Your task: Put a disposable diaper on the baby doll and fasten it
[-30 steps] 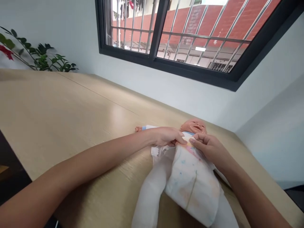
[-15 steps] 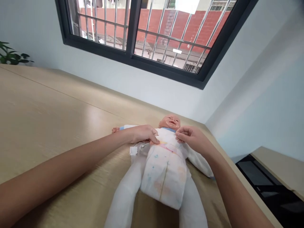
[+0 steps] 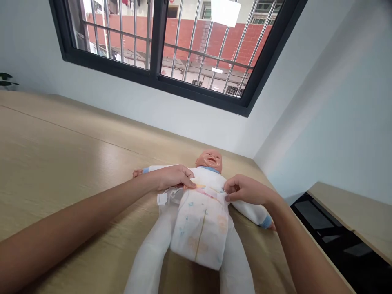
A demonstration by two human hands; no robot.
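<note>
A baby doll (image 3: 210, 160) lies on its back on a light wood table (image 3: 61, 143), wearing a white suit with blue cuffs and an open front. A white printed disposable diaper (image 3: 199, 232) covers its middle. My left hand (image 3: 173, 178) grips the diaper's waist edge on the image-left side, near a loose white tab (image 3: 163, 199). My right hand (image 3: 245, 190) pinches the opposite waist edge, with its fingertips beside the doll's arm (image 3: 249, 212). The tab's fastening is partly hidden by my left hand.
Behind the table, a dark-framed barred window (image 3: 159, 51) looks onto a red brick wall. A plant (image 3: 4, 79) shows at the far left. At lower right, beyond the table's edge, stands a lower wood surface (image 3: 339, 204) beside a dark gap.
The view has swung, so the window and doll sit further left. My right hand has slid down along the diaper's waist edge, and the doll's arm and blue cuff now show more fully.
</note>
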